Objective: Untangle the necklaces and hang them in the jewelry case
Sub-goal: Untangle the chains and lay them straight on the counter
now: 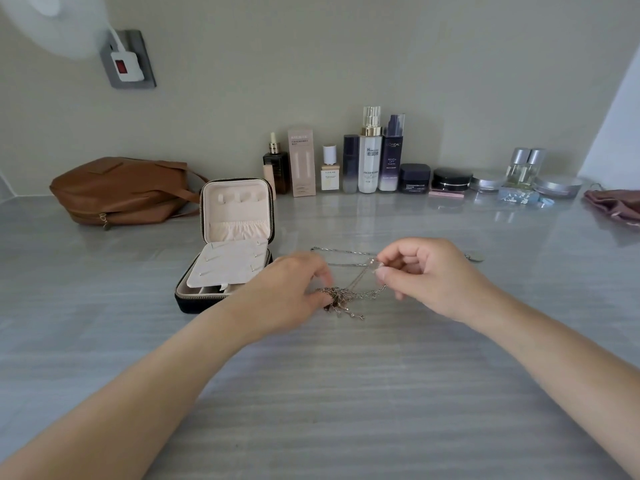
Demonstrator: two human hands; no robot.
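The necklaces formed one tangled knot of thin silver and rose-toned chains. It was held just above the grey desk, between the two hands and right of the jewelry case. Loose ends hung below the knot, and taut strands ran up and right from it.

The left hand pinched the knot, its fingers curled around it. The right hand pinched a strand between thumb and forefinger, the other fingers curled in.

A separate silver chain lay on the desk behind the hands, with a round pendant at its right end.

The case stood open with its lid upright. It had a dark exterior, a zip edge and a cream lining.

Among the cosmetics along the wall, a dark bottle read "L'OREAL REVITALIFT". A white bottle bore an "H" and Chinese characters. The other labels were too small to read.

A brown leather bag lay left of the case.
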